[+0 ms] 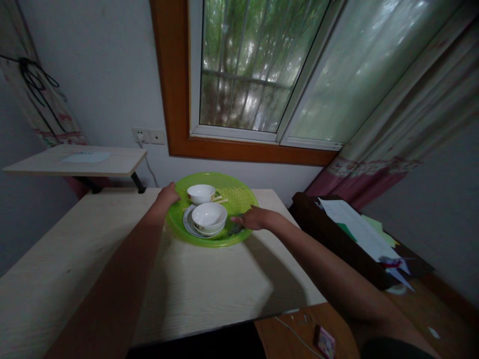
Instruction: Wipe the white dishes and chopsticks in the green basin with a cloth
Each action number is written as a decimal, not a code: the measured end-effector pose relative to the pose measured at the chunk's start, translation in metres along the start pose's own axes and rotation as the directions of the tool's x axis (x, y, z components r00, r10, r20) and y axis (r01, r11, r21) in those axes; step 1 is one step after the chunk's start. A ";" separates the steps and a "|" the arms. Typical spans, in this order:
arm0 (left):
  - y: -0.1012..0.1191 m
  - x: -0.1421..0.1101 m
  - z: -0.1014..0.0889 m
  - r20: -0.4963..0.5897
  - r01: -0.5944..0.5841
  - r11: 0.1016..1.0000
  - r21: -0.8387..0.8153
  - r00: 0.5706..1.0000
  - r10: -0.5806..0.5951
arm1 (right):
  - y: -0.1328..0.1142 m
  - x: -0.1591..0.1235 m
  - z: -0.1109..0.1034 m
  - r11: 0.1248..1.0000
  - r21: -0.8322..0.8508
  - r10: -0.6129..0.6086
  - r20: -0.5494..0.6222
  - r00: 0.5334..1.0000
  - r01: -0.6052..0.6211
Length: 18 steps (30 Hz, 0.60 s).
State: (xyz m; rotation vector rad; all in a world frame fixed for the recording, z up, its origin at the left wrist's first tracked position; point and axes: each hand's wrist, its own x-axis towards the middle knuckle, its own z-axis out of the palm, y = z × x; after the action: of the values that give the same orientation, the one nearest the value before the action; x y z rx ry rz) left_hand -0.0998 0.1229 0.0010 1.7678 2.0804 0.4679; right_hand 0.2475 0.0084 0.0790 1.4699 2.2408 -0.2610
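A round green plastic basket [239,192] is at the table's far side, by the wall below the window. My left hand [169,195] is closed round its left rim. On the right side my right hand [254,218] grips the rim, the thumb reaching inside. The basket holds a white bowl [201,193] at the back and another white bowl [209,215] in front, which seems stacked on one more. Under the front bowls lies a plate [188,223]. Light chopsticks [220,200] lie between the bowls. A small dark object [235,229] beside my right thumb is too unclear to name.
The pale wooden table [209,284] carries a raised shelf [75,159] at the left, with a paper sheet [87,157] on it. A socket [147,136] with a cable is on the wall. To the right stands a dark box-like piece [337,239] with papers on it.
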 end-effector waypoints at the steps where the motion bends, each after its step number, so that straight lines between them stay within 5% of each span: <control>1: 0.000 0.000 0.000 0.002 0.000 1.000 0.006 1.000 0.000 | 0.005 0.005 0.000 0.999 -0.030 0.030 0.006 1.000 -0.029; 7: -0.001 0.003 0.001 0.016 0.009 1.000 0.005 1.000 -0.009 | 0.033 0.041 0.009 0.988 -0.104 0.091 -0.193 0.977 -0.113; 13: 0.001 0.001 0.000 0.009 0.033 0.998 0.050 0.999 -0.034 | 0.025 0.057 0.022 0.982 -0.150 0.049 -0.379 0.924 -0.114; 18: 0.006 -0.006 -0.003 0.007 0.040 0.997 0.071 0.999 -0.041 | 0.006 0.043 0.020 0.982 -0.126 0.095 -0.325 0.941 -0.142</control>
State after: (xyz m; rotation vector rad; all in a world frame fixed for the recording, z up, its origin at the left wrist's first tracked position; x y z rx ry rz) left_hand -0.0953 0.1180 0.0065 1.7599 2.1475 0.3785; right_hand 0.2432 0.0387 0.0421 1.6541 2.3425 0.1926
